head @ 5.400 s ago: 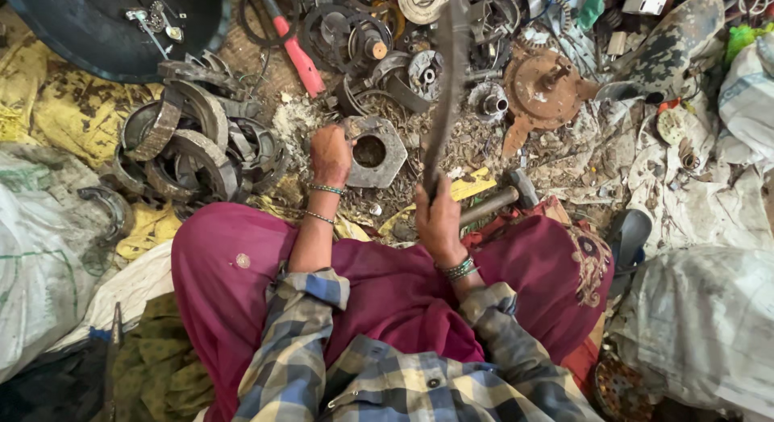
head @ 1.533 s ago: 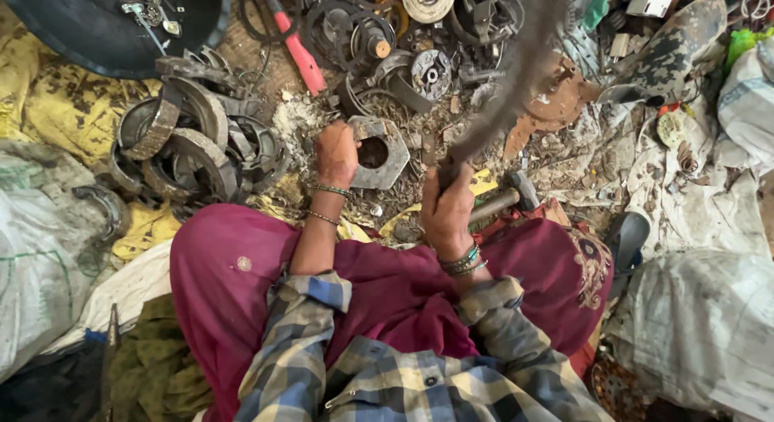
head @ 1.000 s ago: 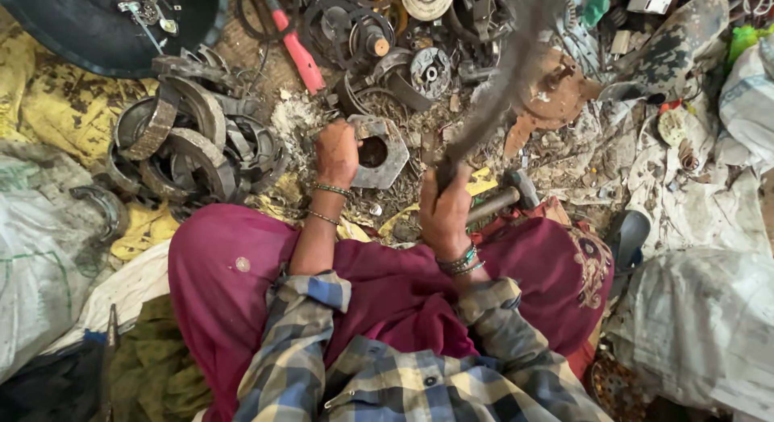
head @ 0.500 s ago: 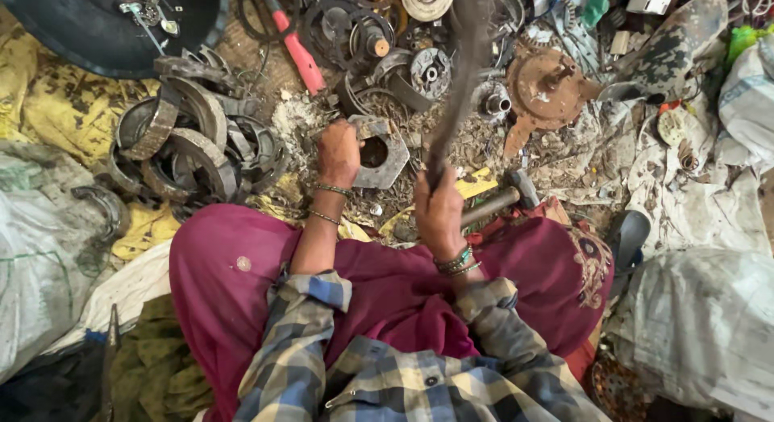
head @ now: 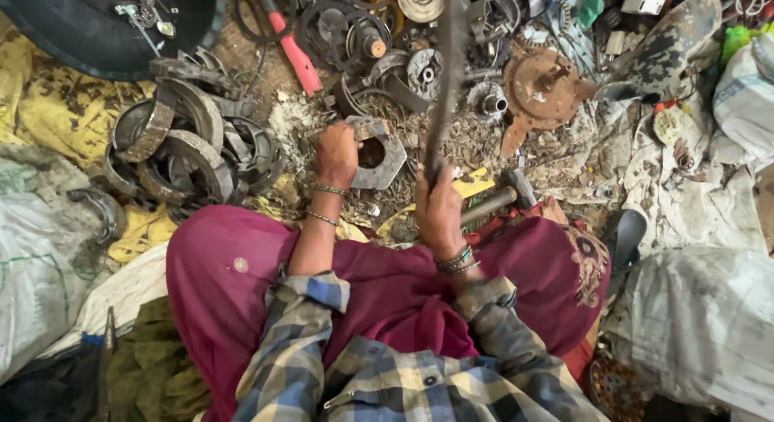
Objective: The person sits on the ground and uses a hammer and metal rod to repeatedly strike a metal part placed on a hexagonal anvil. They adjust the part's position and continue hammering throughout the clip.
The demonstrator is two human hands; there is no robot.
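Presently the left hand [head: 336, 152] grips the edge of a large hexagonal nut [head: 379, 153] lying on the scrap-strewn ground. The right hand [head: 438, 211] is clenched around a long dark bar [head: 446, 75], raised and blurred. White sacks [head: 701, 317] lie at right, contents hidden.

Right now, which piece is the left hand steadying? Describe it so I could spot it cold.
Start at the person's magenta lap and look just past the knees to the scrap-strewn ground. There the left hand rests on a flat grey metal plate. Unlike the curved ring segments piled to its left, it has straight angled edges and one round hole through its middle.
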